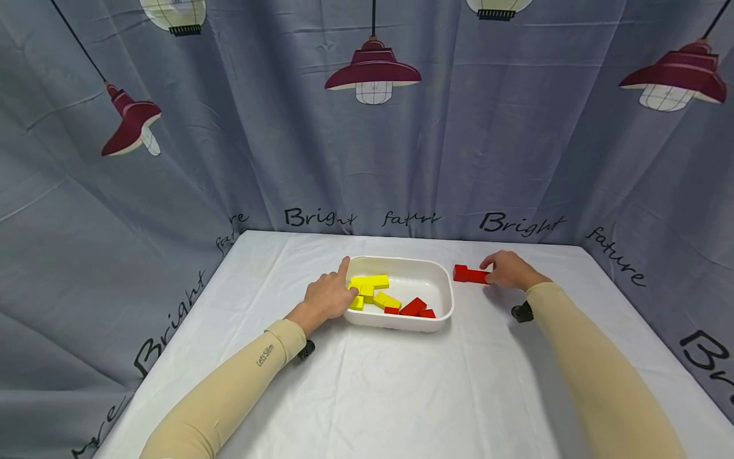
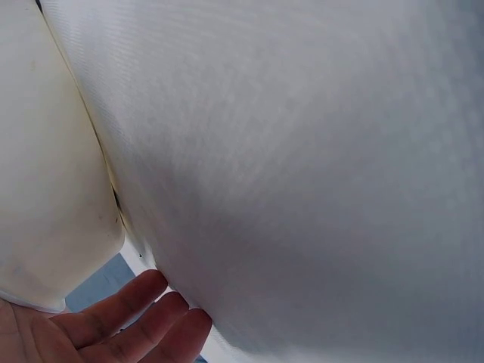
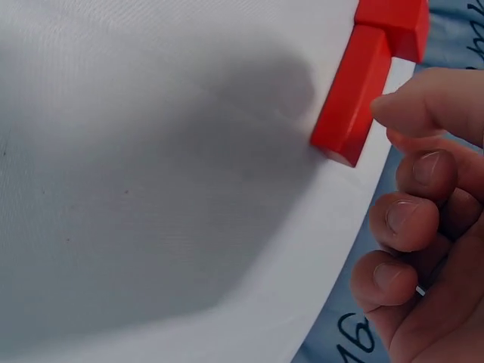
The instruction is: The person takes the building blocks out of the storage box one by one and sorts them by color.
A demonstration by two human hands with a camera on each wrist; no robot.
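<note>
A white tray [image 1: 441,287] stands mid-table and holds several yellow blocks [image 1: 369,282] and red blocks [image 1: 414,307]. My left hand [image 1: 328,294] rests against the tray's left rim, its fingers [image 2: 128,314] straight and holding nothing, next to the tray wall [image 2: 45,151]. Right of the tray a long red block [image 1: 471,275] lies on the cloth, with a second red block [image 3: 395,21] at its far end. My right hand [image 1: 509,269] pinches the long red block [image 3: 355,91] at its near end. The index fingertip [image 3: 412,102] presses its side and the other fingers are curled.
A white cloth [image 1: 401,382] covers the table, which has edges at the left, right and back. A grey curtain [image 1: 367,159] printed with lamps hangs close behind and to both sides. Small black wrist mounts [image 1: 522,312] sit under both forearms.
</note>
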